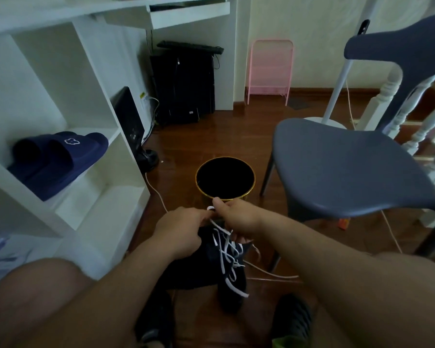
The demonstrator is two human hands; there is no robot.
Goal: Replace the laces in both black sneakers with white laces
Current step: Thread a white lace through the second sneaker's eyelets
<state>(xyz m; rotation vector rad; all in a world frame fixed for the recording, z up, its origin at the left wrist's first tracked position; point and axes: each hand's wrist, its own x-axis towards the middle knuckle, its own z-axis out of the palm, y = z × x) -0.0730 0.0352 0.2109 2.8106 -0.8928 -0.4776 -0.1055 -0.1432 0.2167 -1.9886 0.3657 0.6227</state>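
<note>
Two hands were at work, close together just above one black sneaker (226, 270) that stood on the wooden floor (206, 136) between the person's legs. The left hand (180, 232) and the right hand (239, 217) each pinched the one white lace (225, 249), already crossed through several eyelets, its loose ends trailing right. One black, gold-rimmed bin (225, 177) stood just beyond, one grey chair (347, 167) to the right, two navy slippers (58, 159) on the shelf.
</note>
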